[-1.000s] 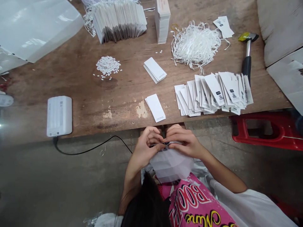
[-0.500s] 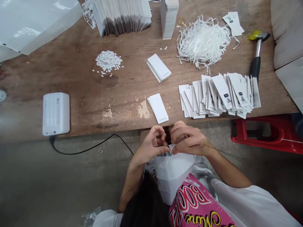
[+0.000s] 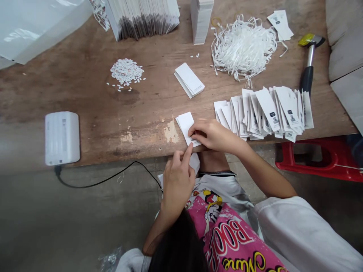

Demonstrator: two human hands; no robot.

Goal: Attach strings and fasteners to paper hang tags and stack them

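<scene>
On a small stack of white cards (image 3: 185, 122) at the table's front edge, my right hand (image 3: 217, 134) rests with thumb and fingertips pinched together. Whatever lies between those fingertips is too small to make out. My left hand (image 3: 178, 179) is just below, its index finger stretched to the cards' lower edge and its other fingers curled. Behind it a white sheet (image 3: 195, 161) shows on both sides, apparently gripped by the curled fingers; most of it is hidden. A second short stack of white cards (image 3: 189, 80) lies farther back.
Overlapping printed tags (image 3: 263, 113) lie right of my hands. Behind them are a heap of white strings (image 3: 244, 49) and a hammer (image 3: 309, 64). Left are small white pieces (image 3: 126, 71) and a white power bank (image 3: 62, 138) with a black cable. A red stool (image 3: 317, 158) stands right.
Both hands were together at the white sheet over the lap. My right hand has moved up onto the card stack; my left hand has turned and reached its index finger to the cards. The sheet has dropped lower.
</scene>
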